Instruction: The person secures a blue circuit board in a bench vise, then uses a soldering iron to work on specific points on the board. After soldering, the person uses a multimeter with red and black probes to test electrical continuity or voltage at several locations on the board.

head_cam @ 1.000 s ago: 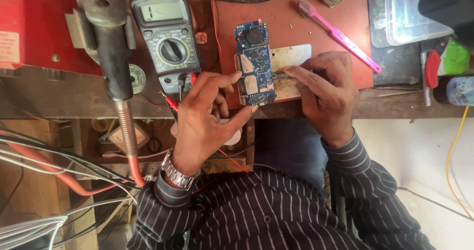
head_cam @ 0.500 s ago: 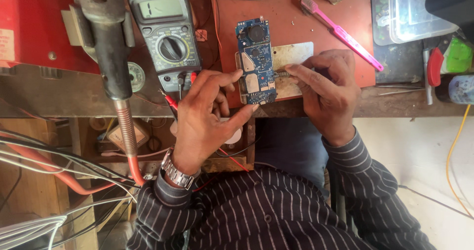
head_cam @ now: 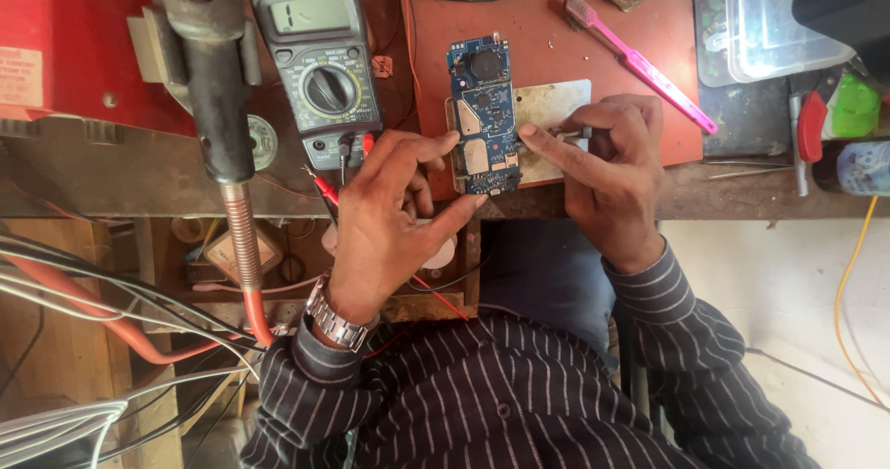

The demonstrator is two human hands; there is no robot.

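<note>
head view: one camera only
board place: blue circuit board (head_cam: 484, 117) lies flat on red mat (head_cam: 547, 24), desk (head_cam: 742, 191) front edge
left hand (head_cam: 389, 219): fingers spread, tips steadying board's left and bottom edge
right hand (head_cam: 612, 168): pinching thin metal tool (head_cam: 567, 133), index on board's right side
progress: board bare, multimeter (head_cam: 320, 66) on, probes unused; mid-work, I judge
axis: long axis runs away from person, round part at far end
</note>
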